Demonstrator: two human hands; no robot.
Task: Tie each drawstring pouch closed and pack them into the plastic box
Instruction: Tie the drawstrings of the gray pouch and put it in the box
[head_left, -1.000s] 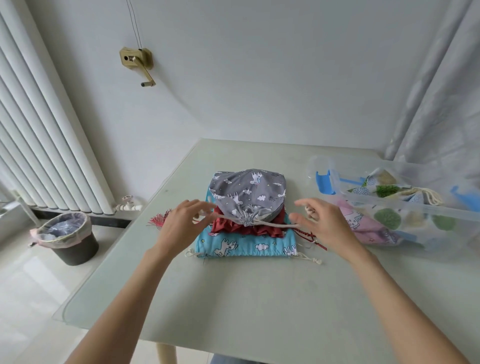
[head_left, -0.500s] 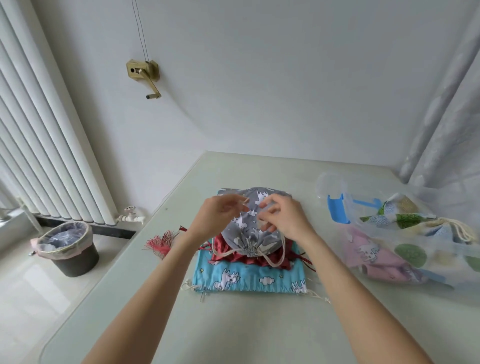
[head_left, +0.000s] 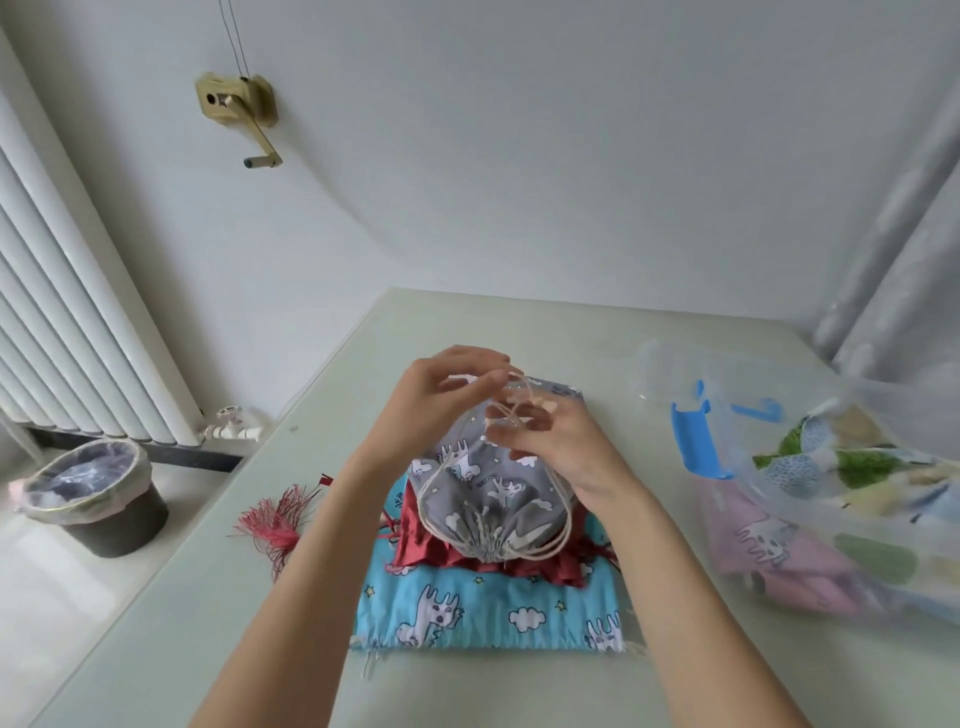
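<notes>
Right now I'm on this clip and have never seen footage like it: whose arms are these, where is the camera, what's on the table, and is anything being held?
There is no machine here. The arms belong to a person wearing a wide-angle camera on the head, so the one picture looks forward and down along their forearms.

On the pale table lies a stack of cloth pouches: a blue pouch with white animals at the bottom, a red pouch on it, and a grey pouch on top, its mouth already gathered. The left hand and right hand are raised above the grey pouch, working its cream drawstring between their fingers, apparently tying it.

To the right stands a clear plastic box with blue clips, already holding several pouches. A red tassel lies left of the stack. A lined bin sits on the floor.
</notes>
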